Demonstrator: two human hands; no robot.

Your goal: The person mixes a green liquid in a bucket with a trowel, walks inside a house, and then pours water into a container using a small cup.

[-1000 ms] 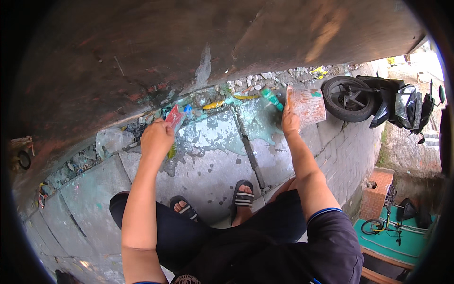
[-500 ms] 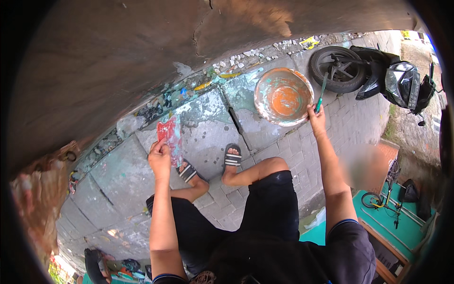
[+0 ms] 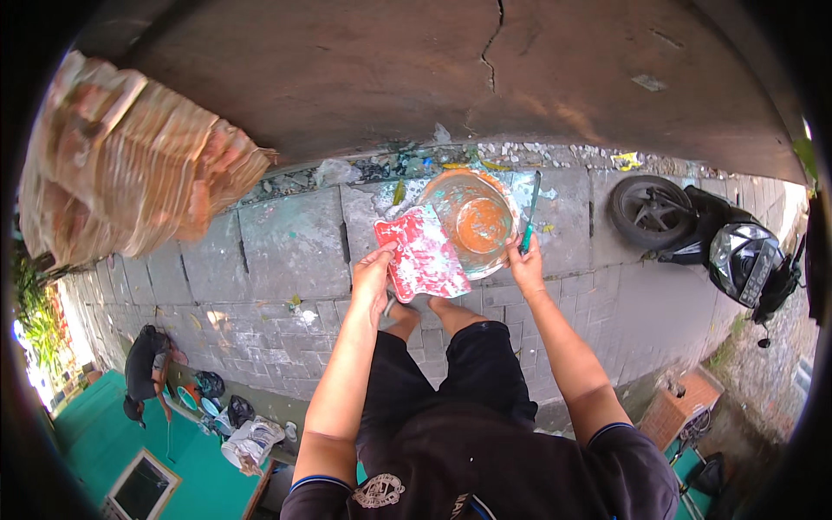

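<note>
Between thumb and fingers, my left hand [image 3: 373,273] grips a flat red sheet [image 3: 422,256] with a wavy edge, smeared with white and some teal. It overlaps the near left side of a round orange-brown basin [image 3: 452,195], whose inside is streaked with whitish and green residue. My right hand [image 3: 525,260] is closed at the basin's right rim. In that same hand is a green-handled tool with a long, narrow blade [image 3: 534,198], pointing away from me. Its exact kind is unclear. The basin's underside is hidden.
A dark cracked wall [image 3: 373,78] runs along the far side, with rubble at its foot. A stack of brown sheets [image 3: 130,169] leans at left. A black motorcycle [image 3: 737,251] stands right. A bending person [image 3: 146,373] is at lower left, near several buckets and bags.
The view has swung left, bringing the brown stack and the bending person further into sight. My hands have come closer together, and the red sheet now overlaps the basin.
</note>
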